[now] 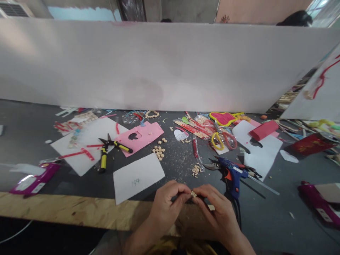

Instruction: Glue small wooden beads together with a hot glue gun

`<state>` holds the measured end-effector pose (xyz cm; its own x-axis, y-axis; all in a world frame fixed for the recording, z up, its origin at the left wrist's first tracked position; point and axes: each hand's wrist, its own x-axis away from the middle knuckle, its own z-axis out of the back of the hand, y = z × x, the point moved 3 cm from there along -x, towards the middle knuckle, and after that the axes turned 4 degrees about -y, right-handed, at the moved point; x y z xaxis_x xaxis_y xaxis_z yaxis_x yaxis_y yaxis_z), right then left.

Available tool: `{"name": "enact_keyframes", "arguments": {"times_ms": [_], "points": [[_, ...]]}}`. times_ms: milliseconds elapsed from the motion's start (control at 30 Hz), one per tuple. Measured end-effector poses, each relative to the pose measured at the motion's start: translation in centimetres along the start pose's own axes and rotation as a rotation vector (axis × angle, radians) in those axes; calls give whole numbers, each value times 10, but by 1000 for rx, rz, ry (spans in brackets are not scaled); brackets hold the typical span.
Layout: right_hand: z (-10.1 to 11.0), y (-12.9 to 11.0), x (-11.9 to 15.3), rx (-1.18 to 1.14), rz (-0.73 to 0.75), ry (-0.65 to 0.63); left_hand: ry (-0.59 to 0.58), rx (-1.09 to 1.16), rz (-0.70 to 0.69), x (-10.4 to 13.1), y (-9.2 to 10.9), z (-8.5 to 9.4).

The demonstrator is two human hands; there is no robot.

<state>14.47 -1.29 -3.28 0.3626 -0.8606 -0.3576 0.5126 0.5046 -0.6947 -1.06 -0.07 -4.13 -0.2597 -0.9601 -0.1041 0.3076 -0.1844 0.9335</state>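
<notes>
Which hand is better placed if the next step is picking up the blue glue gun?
Probably the right hand: the blue glue gun lies nearer it, handle on the near side. The left hand would have to reach across. Both hands are at a small pale piece, which the left could hold.

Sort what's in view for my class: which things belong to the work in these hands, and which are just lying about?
In hand:
- small pale piece, between left hand and right hand
- likely the loose pale cubes and short pale pieces

Apparently lying about:
- blue glue gun
- yellow-handled pliers
- pink sheet
- white card marked in green
</notes>
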Motion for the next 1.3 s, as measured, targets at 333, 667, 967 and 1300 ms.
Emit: {"name": "enact_keyframes", "arguments": {"times_ms": [333,667,967,1300], "points": [[1,10,0,92,-98,35,-16,-10,63,0,-8,-2],[-9,35,5,470,-98,-32,-9,-203,110,-2,-26,27],[-10,39,5,569,-120,-61,-73,-423,103,-17,-19,44],[-5,46,14,558,-165,-80,-338,-706,-171,-62,-6,-1]]}}
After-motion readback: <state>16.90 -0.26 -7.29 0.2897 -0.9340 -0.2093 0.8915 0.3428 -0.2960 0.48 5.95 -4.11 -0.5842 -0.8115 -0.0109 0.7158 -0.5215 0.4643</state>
